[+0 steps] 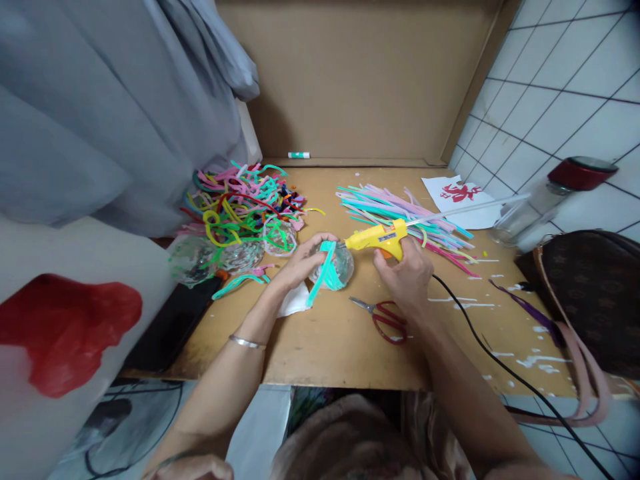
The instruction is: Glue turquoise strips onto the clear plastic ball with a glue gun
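My left hand [305,259] is closed around a clear round ball [345,267] partly wrapped in teal fuzzy strips. One teal pipe cleaner [321,283] lies across it, its loose end pointing toward me. In my right hand [407,270] is a yellow hot glue gun [377,237], with a long clear glue stick [465,210] sticking out of its back. The nozzle is at the ball's upper right edge, close to my left fingertips; whether it touches cannot be made out. Red-handled scissors [385,319] lie below the glue gun, blades partly open.
Tangled coloured pipe cleaners [240,207] and clear balls [240,257] cover the left; straight pipe cleaners [400,213] lie behind the gun. A black cord [470,327] trails right, near a brown bag [590,300] and glass bottle [530,213]. A dark flat device [175,323] sits left.
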`<state>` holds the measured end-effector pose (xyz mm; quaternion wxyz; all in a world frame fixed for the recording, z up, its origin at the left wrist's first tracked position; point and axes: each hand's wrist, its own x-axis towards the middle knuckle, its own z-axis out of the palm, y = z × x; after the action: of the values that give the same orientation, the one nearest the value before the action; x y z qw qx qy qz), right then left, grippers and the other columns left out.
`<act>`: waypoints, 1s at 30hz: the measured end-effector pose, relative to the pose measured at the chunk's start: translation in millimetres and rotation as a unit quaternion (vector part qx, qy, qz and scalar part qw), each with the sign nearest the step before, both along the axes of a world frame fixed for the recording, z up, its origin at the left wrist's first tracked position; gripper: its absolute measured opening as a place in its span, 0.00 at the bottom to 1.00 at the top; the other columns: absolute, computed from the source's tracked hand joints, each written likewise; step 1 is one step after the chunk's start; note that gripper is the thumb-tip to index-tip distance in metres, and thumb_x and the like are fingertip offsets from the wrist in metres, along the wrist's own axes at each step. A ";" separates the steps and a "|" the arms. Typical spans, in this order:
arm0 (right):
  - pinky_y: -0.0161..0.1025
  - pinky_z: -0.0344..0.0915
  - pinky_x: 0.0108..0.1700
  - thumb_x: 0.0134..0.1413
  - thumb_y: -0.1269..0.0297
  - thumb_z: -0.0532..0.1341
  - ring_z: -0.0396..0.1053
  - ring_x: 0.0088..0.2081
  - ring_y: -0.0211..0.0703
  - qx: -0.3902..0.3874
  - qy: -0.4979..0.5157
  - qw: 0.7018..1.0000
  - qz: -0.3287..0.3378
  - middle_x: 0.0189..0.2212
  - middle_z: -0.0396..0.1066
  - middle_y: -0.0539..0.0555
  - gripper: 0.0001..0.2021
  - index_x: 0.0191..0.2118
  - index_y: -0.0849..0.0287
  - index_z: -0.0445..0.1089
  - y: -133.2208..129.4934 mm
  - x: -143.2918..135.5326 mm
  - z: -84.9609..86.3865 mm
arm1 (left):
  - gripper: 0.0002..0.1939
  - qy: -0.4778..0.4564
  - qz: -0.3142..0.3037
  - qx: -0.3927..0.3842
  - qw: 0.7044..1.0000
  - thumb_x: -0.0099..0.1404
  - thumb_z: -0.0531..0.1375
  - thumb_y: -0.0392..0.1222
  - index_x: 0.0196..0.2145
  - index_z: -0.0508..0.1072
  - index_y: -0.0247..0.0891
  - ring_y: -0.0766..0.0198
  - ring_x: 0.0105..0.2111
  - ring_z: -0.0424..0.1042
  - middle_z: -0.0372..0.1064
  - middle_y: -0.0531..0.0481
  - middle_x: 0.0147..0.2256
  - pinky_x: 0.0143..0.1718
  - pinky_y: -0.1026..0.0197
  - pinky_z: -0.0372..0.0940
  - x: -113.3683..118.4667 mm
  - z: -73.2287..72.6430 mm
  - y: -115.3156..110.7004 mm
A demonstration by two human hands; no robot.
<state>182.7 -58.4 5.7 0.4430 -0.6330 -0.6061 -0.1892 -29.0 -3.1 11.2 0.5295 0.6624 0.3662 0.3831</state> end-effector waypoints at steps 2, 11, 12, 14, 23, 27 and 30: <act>0.40 0.64 0.35 0.51 0.60 0.60 0.69 0.35 0.47 0.007 -0.006 1.000 0.005 0.33 0.71 0.55 0.09 0.37 0.57 0.65 -0.1 0.2 0.0 | 0.19 -0.002 0.001 0.000 1.000 0.55 0.59 0.41 0.45 0.70 0.37 0.62 0.40 0.69 0.71 0.49 0.43 0.42 0.63 0.64 -0.6 -0.7 0.4; 0.40 0.64 0.35 0.51 0.61 0.60 0.69 0.35 0.46 0.012 -0.021 1.000 0.008 0.34 0.72 0.55 0.09 0.38 0.57 0.65 -1.1 -0.3 -0.1 | 0.20 0.011 -0.010 0.007 1.000 0.55 0.57 0.39 0.46 0.70 0.37 0.64 0.38 0.68 0.70 0.50 0.41 0.39 0.65 0.63 -3.5 -4.5 4.0; 0.40 0.64 0.35 0.51 0.60 0.60 0.69 0.35 0.46 0.009 -0.018 1.000 0.009 0.33 0.71 0.55 0.09 0.37 0.57 0.65 -1.4 -0.4 0.2 | 0.20 0.010 -0.011 0.007 1.000 0.55 0.57 0.39 0.47 0.70 0.37 0.64 0.37 0.67 0.70 0.50 0.41 0.39 0.65 0.63 -3.9 -5.0 4.2; 0.40 0.64 0.36 0.52 0.60 0.59 0.69 0.35 0.46 0.003 -0.016 1.000 0.017 0.33 0.71 0.55 0.08 0.37 0.57 0.64 -1.8 -0.6 0.6 | 0.20 0.011 -0.015 0.010 1.000 0.55 0.57 0.39 0.47 0.70 0.38 0.64 0.38 0.67 0.69 0.50 0.42 0.39 0.65 0.63 -4.4 -5.3 4.3; 0.42 0.65 0.39 0.53 0.61 0.58 0.69 0.38 0.48 -0.011 -0.011 0.999 0.029 0.34 0.72 0.56 0.08 0.39 0.57 0.65 -1.6 0.3 -1.4 | 0.19 0.002 -0.022 -0.002 1.000 0.55 0.58 0.40 0.46 0.70 0.37 0.63 0.39 0.68 0.70 0.49 0.43 0.40 0.64 0.64 -4.1 -3.9 3.9; 0.42 0.65 0.40 0.54 0.61 0.58 0.69 0.39 0.48 -0.016 -0.012 0.999 0.042 0.36 0.72 0.57 0.09 0.40 0.57 0.65 -3.2 0.3 0.0 | 0.19 0.000 -0.018 -0.001 1.000 0.55 0.57 0.40 0.46 0.70 0.38 0.64 0.38 0.68 0.70 0.50 0.42 0.40 0.64 0.63 -3.4 -2.8 2.9; 0.42 0.65 0.39 0.54 0.61 0.58 0.69 0.38 0.48 -0.013 -0.017 0.999 0.044 0.35 0.72 0.56 0.09 0.40 0.57 0.65 -3.7 0.8 0.4 | 0.18 -0.004 -0.020 -0.004 1.000 0.55 0.58 0.39 0.45 0.70 0.38 0.64 0.37 0.67 0.69 0.50 0.41 0.39 0.64 0.62 -3.0 -1.6 1.8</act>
<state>183.5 -62.2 6.1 0.4322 -0.6077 -0.6435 -0.1727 -32.0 -1.3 9.6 0.5413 0.6658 0.3520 0.3739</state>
